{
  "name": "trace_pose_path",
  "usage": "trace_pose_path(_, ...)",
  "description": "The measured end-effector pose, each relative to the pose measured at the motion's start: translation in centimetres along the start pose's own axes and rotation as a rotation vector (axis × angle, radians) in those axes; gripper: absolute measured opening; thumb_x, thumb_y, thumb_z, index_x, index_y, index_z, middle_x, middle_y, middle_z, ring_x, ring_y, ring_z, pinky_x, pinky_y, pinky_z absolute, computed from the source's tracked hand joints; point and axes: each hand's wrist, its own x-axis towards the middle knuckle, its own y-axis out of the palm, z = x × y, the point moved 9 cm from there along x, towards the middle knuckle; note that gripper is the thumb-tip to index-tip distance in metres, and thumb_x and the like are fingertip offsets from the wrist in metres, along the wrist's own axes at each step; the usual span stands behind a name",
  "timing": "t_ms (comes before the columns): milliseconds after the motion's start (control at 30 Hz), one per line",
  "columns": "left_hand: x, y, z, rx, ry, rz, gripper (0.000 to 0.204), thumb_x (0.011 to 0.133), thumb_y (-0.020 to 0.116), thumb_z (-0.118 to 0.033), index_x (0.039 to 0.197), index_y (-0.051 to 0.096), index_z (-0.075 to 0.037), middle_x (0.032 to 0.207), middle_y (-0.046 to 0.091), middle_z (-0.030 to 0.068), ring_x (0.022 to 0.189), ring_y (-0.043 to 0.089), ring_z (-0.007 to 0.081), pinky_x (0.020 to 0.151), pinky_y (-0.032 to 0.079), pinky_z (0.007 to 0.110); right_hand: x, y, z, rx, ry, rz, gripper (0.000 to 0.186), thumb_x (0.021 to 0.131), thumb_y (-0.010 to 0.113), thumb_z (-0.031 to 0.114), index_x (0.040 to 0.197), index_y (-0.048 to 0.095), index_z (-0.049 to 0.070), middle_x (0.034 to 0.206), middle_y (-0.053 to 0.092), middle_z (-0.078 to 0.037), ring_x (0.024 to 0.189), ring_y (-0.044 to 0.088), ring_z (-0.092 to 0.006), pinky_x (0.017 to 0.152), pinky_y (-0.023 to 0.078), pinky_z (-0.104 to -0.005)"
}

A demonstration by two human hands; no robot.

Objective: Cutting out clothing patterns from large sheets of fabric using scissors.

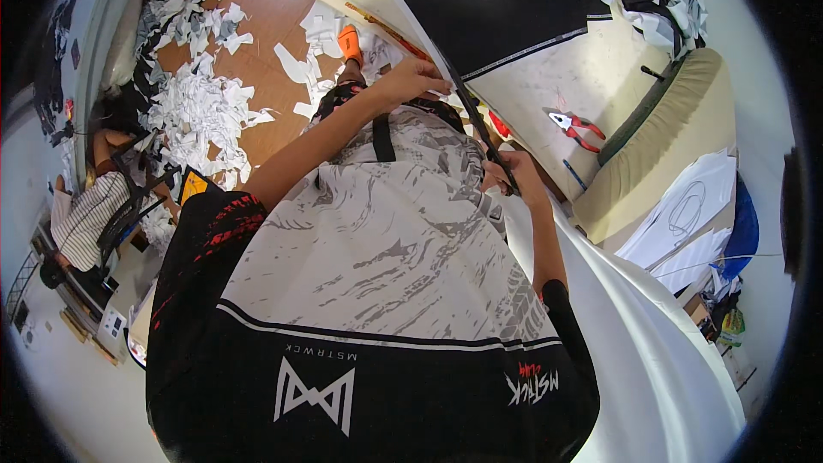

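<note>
A narrow black fabric strip [474, 114] runs along the table's near edge, from the large black cloth [506, 0] down toward my body. My left hand [416, 82] is at the table edge, its fingertips closed on the upper part of this strip. Lower and to the right, my right hand [518, 173] pinches the strip's lower end between thumb and fingers. White cloth [617, 326] hangs down beside my right forearm. The black cloth lies flat on the white table, with a thin printed border along its lower edge.
On the white table [531, 90] lie red-handled pliers [578, 130] and a blue pen [575, 175]. A beige padded roll [669, 141] and white sheets [677, 214] are at right. Fabric scraps [210, 111] cover the floor at left, where another person [90, 214] sits.
</note>
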Motion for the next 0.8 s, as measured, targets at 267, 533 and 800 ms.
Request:
trace_pose_path(267,0.9,-0.4,1.2,-0.035,0.03,0.001,0.024,0.097,0.077,-0.02,0.104,0.074,0.003,0.097,0.077,0.0075,0.087,0.072,0.0122,0.078,0.057,0.023,-0.1,0.1,0.8,-0.086,0.0,-0.003,0.038,0.093,0.081,0.035,0.072,0.065,0.008,0.057,0.056,0.003,0.048,0.05,-0.0058,0.046,0.036,-0.0233)
trace_pose_path(533,1.8,-1.0,2.5,0.088,0.019,-0.01,0.024,0.096,0.077,-0.02,0.101,0.074,0.003,0.092,0.075,0.0062,0.081,0.069,0.0101,0.073,0.054,0.023,2.5,1.3,2.4,-0.091,-0.022,0.018,0.038,0.099,0.074,0.038,0.079,0.065,0.008,0.063,0.059,0.004,0.052,0.052,-0.0048,0.049,0.038,-0.0234)
trace_pose_path(800,1.4,-0.8,2.1,0.066,0.047,-0.008,0.024,0.094,0.079,-0.02,0.096,0.075,0.003,0.086,0.073,0.0048,0.077,0.066,0.01,0.07,0.052,0.024,3.9,0.8,2.2,-0.114,-0.024,-0.043,0.033,0.096,0.08,0.033,0.079,0.065,0.008,0.058,0.058,0.003,0.047,0.053,-0.005,0.044,0.037,-0.0229)
